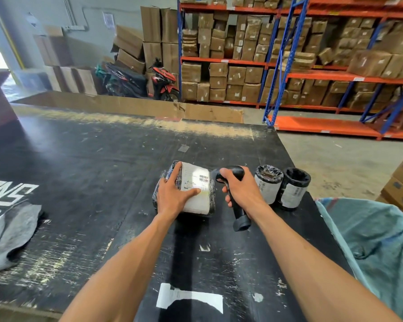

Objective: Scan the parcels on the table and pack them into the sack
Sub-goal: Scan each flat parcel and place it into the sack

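On the near right part of the scuffed black table (pixel 84 163), a wrapped parcel (pixel 197 201) lies with its white shipping label (pixel 196 182) turned up, so the barcodes face the reader. The left hand (pixel 173 194) rests on top of it, fingers spread and fairly straight and the thumb laid across the label, pressing it down, most likely to keep it from shifting and to hold the label flat. The right hand (pixel 239 187) has its fingers wrapped round the handle of a black barcode scanner (pixel 233 194), whose head is just beside the parcel's right edge and aimed across at the label; whether a scan beam is on I cannot tell for sure, though a bright patch shows by the barcodes. Just to the right stand two upright cylindrical parcels (pixel 282 188), touching or nearly so, apparently waiting their turn. The blue-green sack (pixel 377 238) hangs open off the table's right edge, close enough to drop scanned parcels in.
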### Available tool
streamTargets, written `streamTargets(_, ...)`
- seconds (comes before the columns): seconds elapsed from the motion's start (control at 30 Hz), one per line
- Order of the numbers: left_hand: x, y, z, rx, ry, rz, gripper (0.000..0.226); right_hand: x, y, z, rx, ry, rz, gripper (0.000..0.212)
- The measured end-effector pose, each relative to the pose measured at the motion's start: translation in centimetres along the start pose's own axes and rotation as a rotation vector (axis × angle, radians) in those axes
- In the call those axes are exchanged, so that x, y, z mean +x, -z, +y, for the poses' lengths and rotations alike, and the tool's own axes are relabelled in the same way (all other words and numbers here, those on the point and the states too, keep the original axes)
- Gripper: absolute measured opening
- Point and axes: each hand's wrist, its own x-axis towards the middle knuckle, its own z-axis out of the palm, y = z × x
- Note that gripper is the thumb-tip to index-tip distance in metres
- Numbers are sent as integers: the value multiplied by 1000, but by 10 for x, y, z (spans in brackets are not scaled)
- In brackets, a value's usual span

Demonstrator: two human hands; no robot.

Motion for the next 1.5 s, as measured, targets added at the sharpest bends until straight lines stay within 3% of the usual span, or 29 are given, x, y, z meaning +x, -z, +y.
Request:
streamTargets(1.0,-4,8,0,-42,2,101,102,-14,0,-12,11,53,17,49)
streamTargets(1.23,1,38,-5,-100,72,206,101,-17,-21,13,-44,-101,-8,46)
streamTargets(1.4,-6,62,-16,-101,90,256,101,-28,-44,58,-215,-238,-76,54)
streamTargets(1.5,-13,70,-25,-109,82,251,101,-27,-57,77,-433,-245,-111,78)
